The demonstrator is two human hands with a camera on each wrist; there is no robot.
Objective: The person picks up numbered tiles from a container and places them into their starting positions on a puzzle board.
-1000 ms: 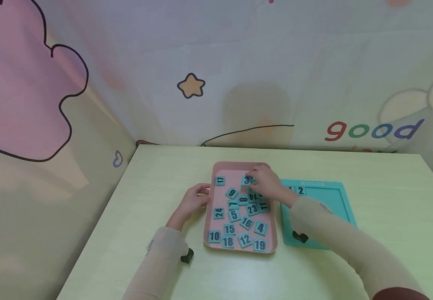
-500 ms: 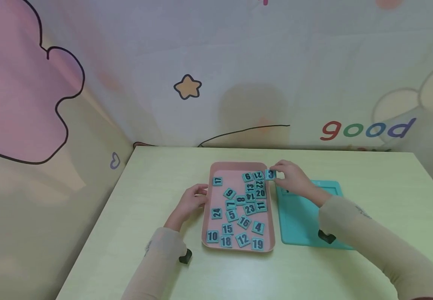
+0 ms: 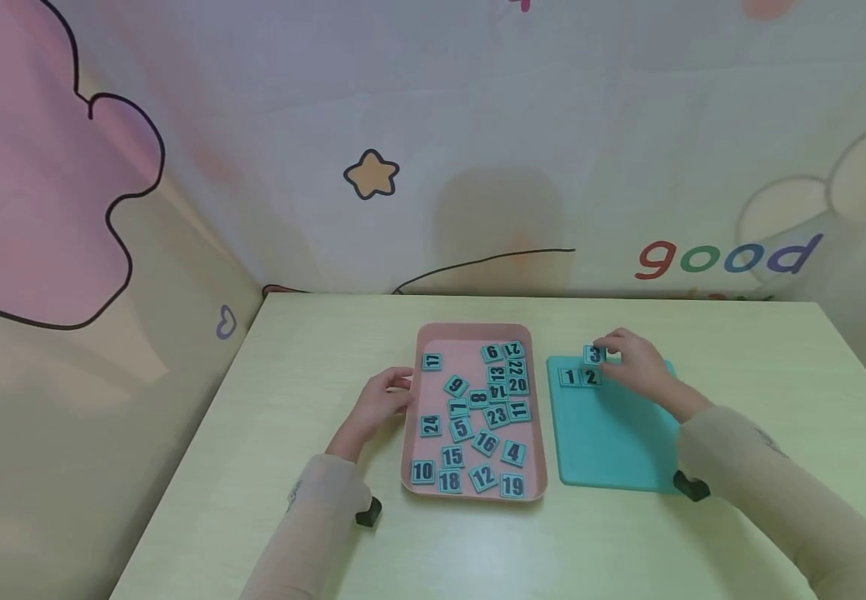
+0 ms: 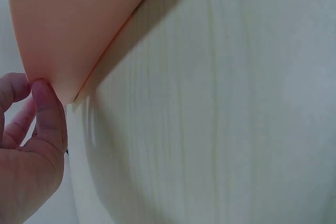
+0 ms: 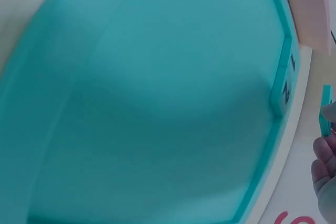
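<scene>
My right hand [image 3: 644, 367] pinches a blue number tile marked 3 [image 3: 593, 355] between thumb and fingers, just above the top edge of the turquoise board [image 3: 613, 450]. Tiles 1 [image 3: 570, 377] and 2 [image 3: 590, 377] sit side by side in the board's upper left corner. In the right wrist view the held tile [image 5: 325, 113] is seen edge-on, past the board's rim. My left hand [image 3: 383, 402] holds the left edge of a pink tray [image 3: 473, 329]; the left wrist view has its thumb [image 4: 44, 100] against the tray's outer wall.
Several loose number tiles lie face up at various angles in the tray, such as 17 [image 3: 432, 362] and 19 [image 3: 512, 486]. Tray and board stand side by side on a pale wooden table [image 3: 312, 350]. A printed backdrop [image 3: 433, 125] rises behind the table.
The right hand has lifted tile 3 out of the tray and carried it right, over to the board's top edge. The left hand stays at the tray's edge.
</scene>
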